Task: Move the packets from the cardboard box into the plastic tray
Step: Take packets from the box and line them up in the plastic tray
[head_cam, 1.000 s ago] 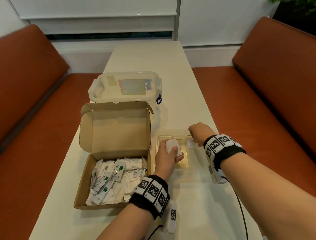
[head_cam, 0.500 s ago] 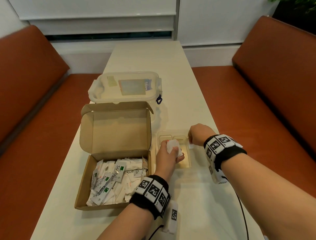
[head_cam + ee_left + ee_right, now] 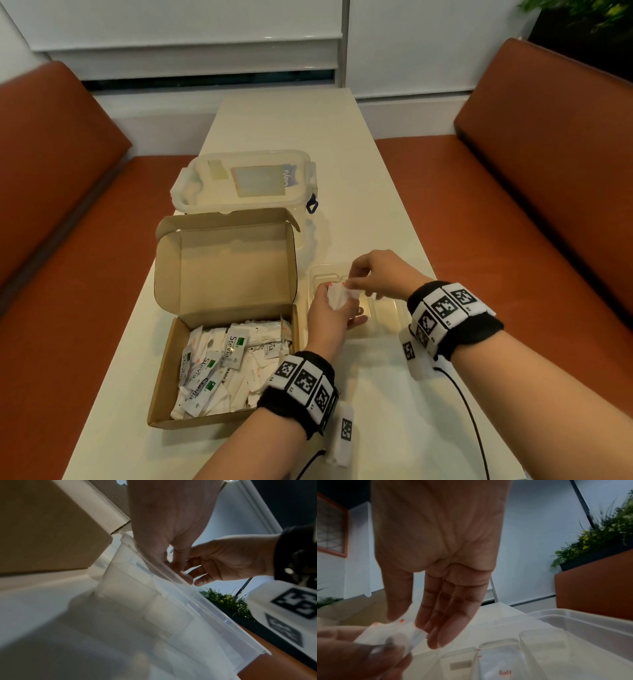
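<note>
An open cardboard box (image 3: 222, 274) at the table's left holds several white packets (image 3: 226, 363), some marked Stevia. To its right stands the clear plastic tray (image 3: 387, 315), divided into compartments (image 3: 542, 642). My left hand (image 3: 334, 308) hovers over the tray's left part and grips a bunch of white packets (image 3: 337, 294). My right hand (image 3: 356, 282) meets it from the right; thumb and forefinger pinch the top packet (image 3: 390, 632) of the bunch. One packet marked Salt (image 3: 501, 662) lies in a tray compartment. In the left wrist view the tray wall (image 3: 171, 608) hides the packets.
A lidded clear plastic container (image 3: 246, 181) stands right behind the box's raised lid. Orange benches (image 3: 68, 308) (image 3: 513, 240) flank the narrow white table (image 3: 376, 394). A black cable (image 3: 469, 411) trails from my right wrist across the near table.
My right hand moved left from the tray's right rim to the bunch in my left hand and took hold of a packet. The left hand stayed over the tray.
</note>
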Demonstrator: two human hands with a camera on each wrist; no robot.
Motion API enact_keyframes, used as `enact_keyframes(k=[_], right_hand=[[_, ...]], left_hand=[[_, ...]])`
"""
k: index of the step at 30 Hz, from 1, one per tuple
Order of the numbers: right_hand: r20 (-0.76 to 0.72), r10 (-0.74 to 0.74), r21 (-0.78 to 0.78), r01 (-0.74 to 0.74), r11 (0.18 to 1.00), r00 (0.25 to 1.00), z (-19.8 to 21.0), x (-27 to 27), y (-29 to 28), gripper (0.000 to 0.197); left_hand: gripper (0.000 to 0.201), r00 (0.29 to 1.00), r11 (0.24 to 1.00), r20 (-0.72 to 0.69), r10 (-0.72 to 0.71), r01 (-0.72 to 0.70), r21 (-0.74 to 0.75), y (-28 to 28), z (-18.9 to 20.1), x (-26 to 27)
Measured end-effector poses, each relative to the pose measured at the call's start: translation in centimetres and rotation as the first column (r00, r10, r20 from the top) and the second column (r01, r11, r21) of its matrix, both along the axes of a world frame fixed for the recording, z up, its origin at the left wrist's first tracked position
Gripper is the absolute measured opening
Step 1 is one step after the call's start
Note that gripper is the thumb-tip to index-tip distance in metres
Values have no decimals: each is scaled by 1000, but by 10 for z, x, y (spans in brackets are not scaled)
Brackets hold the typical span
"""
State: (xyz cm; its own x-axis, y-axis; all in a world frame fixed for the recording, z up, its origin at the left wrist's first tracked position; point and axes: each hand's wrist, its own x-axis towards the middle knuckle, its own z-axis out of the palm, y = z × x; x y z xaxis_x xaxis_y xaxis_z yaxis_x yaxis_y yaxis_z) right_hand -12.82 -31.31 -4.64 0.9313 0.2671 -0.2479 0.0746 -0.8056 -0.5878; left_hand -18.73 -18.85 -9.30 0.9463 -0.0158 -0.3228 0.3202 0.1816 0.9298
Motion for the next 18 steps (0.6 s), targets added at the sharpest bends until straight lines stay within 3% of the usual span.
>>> enact_keyframes(k=[6,11,15,18], right_hand=[[-56,-131,227,141,964,990,-11,-15,-5,13],[-86,-248,401,262,878,965,-18,-22,-19,12],[-120,-240,416,268,869,963,-18,-26,-28,10],[-117,-183,335,212,918,976,-15,-28,-32,5]], left_hand=[[33,999,1000,28,-20,20,-18,-2,-2,0],[20,995,994,-32,95,-97,-53,0,-6,5],[35,982,982,-34,186,-185,40,2,-12,11],[29,992,989,9,123,-123,78,2,-13,12]])
